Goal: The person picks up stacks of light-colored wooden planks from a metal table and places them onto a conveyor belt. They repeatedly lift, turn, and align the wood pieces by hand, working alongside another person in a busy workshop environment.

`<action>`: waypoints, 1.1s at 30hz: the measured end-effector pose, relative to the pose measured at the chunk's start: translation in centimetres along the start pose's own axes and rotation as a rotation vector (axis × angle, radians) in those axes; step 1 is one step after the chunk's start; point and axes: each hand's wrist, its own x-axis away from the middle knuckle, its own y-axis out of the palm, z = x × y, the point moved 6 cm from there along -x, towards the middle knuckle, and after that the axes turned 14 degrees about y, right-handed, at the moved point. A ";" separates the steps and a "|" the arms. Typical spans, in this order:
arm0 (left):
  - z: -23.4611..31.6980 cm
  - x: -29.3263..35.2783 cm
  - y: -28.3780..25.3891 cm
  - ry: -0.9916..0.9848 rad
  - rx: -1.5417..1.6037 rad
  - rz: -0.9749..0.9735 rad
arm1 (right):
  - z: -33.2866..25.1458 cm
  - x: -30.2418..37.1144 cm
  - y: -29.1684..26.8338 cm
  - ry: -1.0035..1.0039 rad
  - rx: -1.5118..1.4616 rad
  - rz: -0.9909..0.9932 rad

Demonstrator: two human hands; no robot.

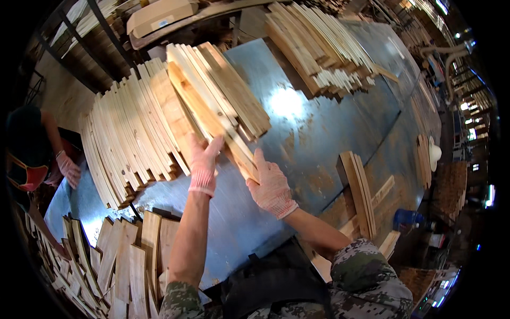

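Note:
Both my hands wear pale pink knit gloves. My right hand (271,185) is closed round the near end of a wooden slat (241,158), its thumb along the side. That slat slants away from me over the metal table toward a stack. My left hand (203,164) touches the near ends of the stacked boards, thumb and fingers apart; its fingertips are partly hidden against the wood. Under and beyond it lies a long row of light wooden slats (130,125), packed side by side. A wider brown board (239,90) rests at the row's right end.
Another slat stack (319,48) stands at the far right of the metal table (255,218). Loose boards (127,255) lie in a heap at lower left. Several slats (358,191) lean at right near a blue bottle (408,218). A co-worker's gloved hand (68,169) is at far left.

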 end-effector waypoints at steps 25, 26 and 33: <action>-14.1 32.4 12.7 -0.215 0.462 -0.045 | 45.3 20.9 -11.8 0.290 -0.044 0.129; -13.9 33.6 11.2 -0.192 0.454 0.041 | 47.8 21.4 -12.0 0.319 -0.005 0.164; -12.8 40.3 -6.1 0.071 0.461 0.379 | 58.9 23.7 -12.2 0.371 0.318 0.352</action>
